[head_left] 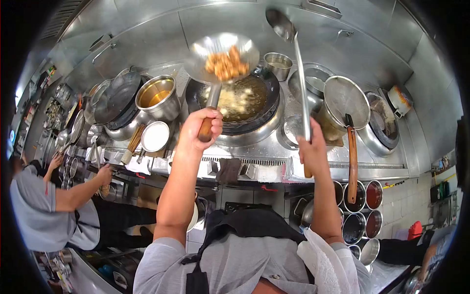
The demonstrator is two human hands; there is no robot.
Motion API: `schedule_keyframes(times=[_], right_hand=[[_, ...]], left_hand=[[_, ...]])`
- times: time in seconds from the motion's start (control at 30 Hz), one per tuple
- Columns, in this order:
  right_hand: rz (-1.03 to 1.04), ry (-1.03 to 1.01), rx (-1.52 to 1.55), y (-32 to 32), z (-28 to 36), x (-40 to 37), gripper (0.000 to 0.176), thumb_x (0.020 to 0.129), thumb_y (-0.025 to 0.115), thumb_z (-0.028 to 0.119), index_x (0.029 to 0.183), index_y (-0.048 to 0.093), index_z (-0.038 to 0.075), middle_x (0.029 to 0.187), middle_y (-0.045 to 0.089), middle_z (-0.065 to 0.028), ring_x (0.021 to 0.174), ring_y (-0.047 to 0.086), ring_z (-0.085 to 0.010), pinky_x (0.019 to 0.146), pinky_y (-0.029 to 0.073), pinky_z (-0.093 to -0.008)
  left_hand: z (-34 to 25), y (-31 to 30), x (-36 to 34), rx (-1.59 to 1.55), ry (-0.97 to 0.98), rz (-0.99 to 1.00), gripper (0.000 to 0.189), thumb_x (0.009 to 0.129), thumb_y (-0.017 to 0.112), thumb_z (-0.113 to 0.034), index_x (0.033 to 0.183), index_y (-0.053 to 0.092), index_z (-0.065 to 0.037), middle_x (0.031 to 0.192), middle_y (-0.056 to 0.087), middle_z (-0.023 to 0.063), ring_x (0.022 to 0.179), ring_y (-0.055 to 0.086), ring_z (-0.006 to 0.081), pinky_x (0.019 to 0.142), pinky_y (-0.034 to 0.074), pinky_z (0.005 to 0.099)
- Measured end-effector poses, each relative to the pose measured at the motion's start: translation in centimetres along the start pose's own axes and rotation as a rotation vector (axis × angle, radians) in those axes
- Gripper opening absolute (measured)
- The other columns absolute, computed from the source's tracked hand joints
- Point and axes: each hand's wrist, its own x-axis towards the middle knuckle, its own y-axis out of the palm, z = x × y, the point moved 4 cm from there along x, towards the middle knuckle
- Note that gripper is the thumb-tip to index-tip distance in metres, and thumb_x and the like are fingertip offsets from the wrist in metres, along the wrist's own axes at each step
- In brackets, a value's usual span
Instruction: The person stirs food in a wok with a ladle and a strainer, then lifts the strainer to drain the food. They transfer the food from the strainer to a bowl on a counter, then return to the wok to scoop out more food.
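- fried pieces: a golden heap sitting in the bowl of the strainer, which is raised over the wok. The wok sits just below it, towards 5 o'clock.
- strainer long axis: runs about 12 to 6 with a slight lean. The bowl is at the 12 o'clock end, and the wooden handle drops to the grip at the 6 o'clock end.
- left hand: the grip is clamped around the wooden handle with the fingers wrapped fully. The food lies at 12 o'clock from this grip, a full handle away. This is the nearer hand to the load and the only one carrying it.
- right hand: the grip is closed on the lower shaft of the ladle. The shaft stands nearly upright, and its cup is at 12 o'clock from the hand, high above the wok's back edge and empty as far as can be seen.
- ladle cup vs strainer: the cup is at about 2 o'clock from the strainer bowl. They are near each other but not touching.
- wok: holds pale bubbling oil, and lies between the two forearms at the centre of the stove.
- around it: a steel pot of amber liquid at 9 o'clock of the wok, a small bowl at 1 o'clock, and a mesh skimmer with a long handle at 3 o'clock.
- co-worker: at far left, well apart, with one hand at the stove front.
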Motion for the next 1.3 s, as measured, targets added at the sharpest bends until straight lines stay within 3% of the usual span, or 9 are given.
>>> schedule_keyframes(times=[0.1, 0.2, 0.3, 0.43, 0.57, 0.6, 0.9, 1.13, 1.3], right_hand=[[0.136, 0.177, 0.303, -0.9, -2.8, -1.0, 0.064, 0.092, 0.062, 0.010, 0.148, 0.032, 0.004, 0.059, 0.048, -0.0009, 0.040, 0.043, -0.0099, 0.036, 0.036, -0.0273], [0.126, 0.208, 0.366, -0.2, -4.6, -1.4, 0.054, 0.093, 0.061, 0.010, 0.141, 0.036, 0.002, 0.062, 0.047, -0.0004, 0.041, 0.045, -0.0109, 0.036, 0.037, -0.0278], [0.197, 0.371, 0.540, 1.0, -3.1, -2.2, 0.048, 0.093, 0.061, 0.011, 0.135, 0.041, 0.003, 0.066, 0.049, -0.0017, 0.042, 0.047, -0.0117, 0.037, 0.038, -0.0284], [0.530, 0.543, 0.852, 3.2, -1.4, -1.8, 0.043, 0.094, 0.059, 0.010, 0.135, 0.047, 0.010, 0.071, 0.050, -0.0026, 0.045, 0.048, -0.0123, 0.039, 0.039, -0.0304], [0.903, 0.770, 1.213, 4.0, 1.0, -4.2, 0.037, 0.100, 0.050, 0.010, 0.137, 0.051, 0.011, 0.071, 0.046, -0.0011, 0.046, 0.046, -0.0116, 0.037, 0.037, -0.0293], [0.973, 0.797, 1.234, 4.0, 1.1, -5.2, 0.040, 0.100, 0.049, 0.010, 0.141, 0.049, 0.011, 0.070, 0.046, -0.0005, 0.046, 0.046, -0.0109, 0.038, 0.039, -0.0282], [1.400, 1.172, 0.803, 6.7, 0.2, -17.7, 0.054, 0.099, 0.050, 0.007, 0.150, 0.036, 0.014, 0.070, 0.042, -0.0008, 0.044, 0.043, -0.0091, 0.041, 0.040, -0.0271], [1.877, 1.436, 0.368, 16.5, 1.8, -28.7, 0.059, 0.097, 0.047, 0.004, 0.153, 0.030, 0.012, 0.069, 0.041, -0.0019, 0.043, 0.043, -0.0097, 0.041, 0.039, -0.0277], [2.134, 1.541, 0.195, 24.4, 3.8, -40.1, 0.062, 0.096, 0.045, 0.002, 0.154, 0.029, 0.012, 0.068, 0.042, -0.0027, 0.042, 0.043, -0.0109, 0.038, 0.039, -0.0292]], left_hand=[[2.3, -0.7, 0.0, 0.039, -0.015, -0.220, 0.007, 0.082, 0.060, -0.003, 0.081, 0.053, -0.001, 0.068, 0.055, 0.0069, 0.058, 0.056, 0.0154, 0.048, 0.047, 0.0258], [2.9, 0.3, -0.6, 0.050, 0.037, -0.108, 0.008, 0.082, 0.060, -0.003, 0.085, 0.054, 0.001, 0.070, 0.055, 0.0055, 0.058, 0.054, 0.0132, 0.049, 0.047, 0.0249], [2.7, 3.7, -1.6, 0.021, 0.097, -0.071, 0.024, 0.083, 0.060, -0.001, 0.104, 0.053, 0.005, 0.077, 0.054, 0.0056, 0.062, 0.053, 0.0123, 0.049, 0.044, 0.0231], [3.9, 5.1, -3.5, -0.063, 0.151, -0.009, 0.032, 0.084, 0.057, -0.001, 0.114, 0.052, 0.008, 0.078, 0.052, 0.0064, 0.061, 0.050, 0.0125, 0.047, 0.043, 0.0222], [7.5, 3.8, -9.2, 0.008, 0.216, -0.045, 0.031, 0.083, 0.061, 0.000, 0.111, 0.049, -0.001, 0.078, 0.052, 0.0067, 0.057, 0.049, 0.0139, 0.043, 0.041, 0.0256], [9.1, 3.5, -11.1, 0.028, 0.330, -0.150, 0.033, 0.082, 0.062, -0.001, 0.112, 0.050, -0.003, 0.079, 0.052, 0.0078, 0.055, 0.049, 0.0135, 0.041, 0.040, 0.0257], [24.8, 0.1, -32.6, -0.145, 0.658, -0.572, 0.060, 0.079, 0.062, -0.001, 0.137, 0.044, -0.005, 0.081, 0.049, 0.0099, 0.055, 0.049, 0.0158, 0.041, 0.042, 0.0289], [34.6, 0.1, -47.8, -0.420, 1.012, -0.910, 0.063, 0.079, 0.061, 0.003, 0.138, 0.041, -0.007, 0.084, 0.051, 0.0112, 0.057, 0.051, 0.0166, 0.045, 0.045, 0.0308], [38.6, -1.1, -57.5, -0.459, 1.312, -0.973, 0.058, 0.082, 0.060, 0.005, 0.136, 0.040, -0.008, 0.089, 0.056, 0.0110, 0.059, 0.054, 0.0176, 0.045, 0.047, 0.0313]])
